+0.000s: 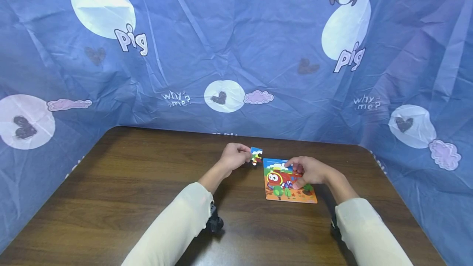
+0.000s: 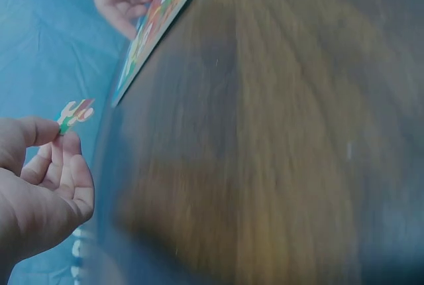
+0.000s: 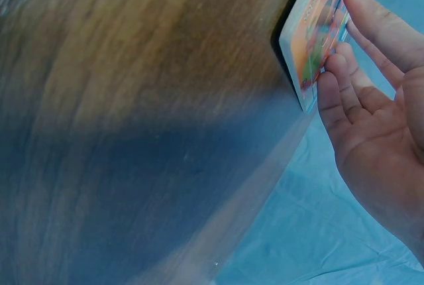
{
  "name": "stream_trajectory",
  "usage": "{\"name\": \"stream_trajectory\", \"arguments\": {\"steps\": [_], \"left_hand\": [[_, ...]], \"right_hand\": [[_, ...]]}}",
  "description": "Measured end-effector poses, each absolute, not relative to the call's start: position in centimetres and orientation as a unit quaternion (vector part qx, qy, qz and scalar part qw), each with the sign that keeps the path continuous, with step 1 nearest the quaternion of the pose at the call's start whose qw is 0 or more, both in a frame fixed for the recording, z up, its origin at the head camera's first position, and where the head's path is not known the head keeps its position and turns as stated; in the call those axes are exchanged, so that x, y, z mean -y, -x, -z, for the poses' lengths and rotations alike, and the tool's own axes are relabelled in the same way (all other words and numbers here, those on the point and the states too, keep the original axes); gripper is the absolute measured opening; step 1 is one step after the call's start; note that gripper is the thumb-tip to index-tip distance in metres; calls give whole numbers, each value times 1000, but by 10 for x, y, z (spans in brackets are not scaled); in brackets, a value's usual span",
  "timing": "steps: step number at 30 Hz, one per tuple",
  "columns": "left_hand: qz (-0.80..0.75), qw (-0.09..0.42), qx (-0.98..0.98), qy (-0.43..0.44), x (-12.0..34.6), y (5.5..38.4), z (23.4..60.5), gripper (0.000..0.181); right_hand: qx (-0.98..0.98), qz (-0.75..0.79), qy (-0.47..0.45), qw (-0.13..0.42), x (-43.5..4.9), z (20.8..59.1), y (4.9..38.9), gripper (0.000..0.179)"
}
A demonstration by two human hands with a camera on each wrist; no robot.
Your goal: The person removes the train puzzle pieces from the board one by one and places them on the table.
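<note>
Puzzle piece [image 1: 255, 154] sits pinched at the fingertips of my left hand [image 1: 235, 157], just beside the puzzle board [image 1: 281, 182], where my right hand's [image 1: 311, 170] thumb and forefinger rest, spread apart.

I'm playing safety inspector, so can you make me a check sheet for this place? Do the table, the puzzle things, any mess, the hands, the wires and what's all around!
Surface: brown wooden table, with a shiny patch near the front.
Puzzle things: a colorful picture board on the table; a small puzzle piece, held up beside it.
Mess: nothing seen.
Left hand: pinches the small piece between thumb and finger.
Right hand: thumb and fingers touch the board and cover part of its picture.
Wires: nothing seen.
Around: blue cloth behind and at both sides, printed with pigs, hearts and words.
</note>
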State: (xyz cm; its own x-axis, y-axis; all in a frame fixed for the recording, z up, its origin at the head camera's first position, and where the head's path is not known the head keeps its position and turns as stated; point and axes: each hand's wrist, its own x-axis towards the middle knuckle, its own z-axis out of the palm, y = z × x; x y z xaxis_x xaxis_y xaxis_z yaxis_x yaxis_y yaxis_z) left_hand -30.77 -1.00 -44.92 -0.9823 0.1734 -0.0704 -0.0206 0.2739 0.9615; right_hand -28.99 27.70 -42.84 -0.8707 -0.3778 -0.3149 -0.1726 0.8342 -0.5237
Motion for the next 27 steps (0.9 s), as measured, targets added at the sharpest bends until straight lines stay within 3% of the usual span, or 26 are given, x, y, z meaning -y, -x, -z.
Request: {"name": "stream_trajectory", "arguments": {"steps": [17,27], "left_hand": [[-579,47,-814,-18,85,315,443,16],[-581,69,-811,-3,155,314,437,24]], "right_hand": [[-934,253,143,207,-279,427,288,68],[-929,260,162,205,-279,428,287,67]]}}
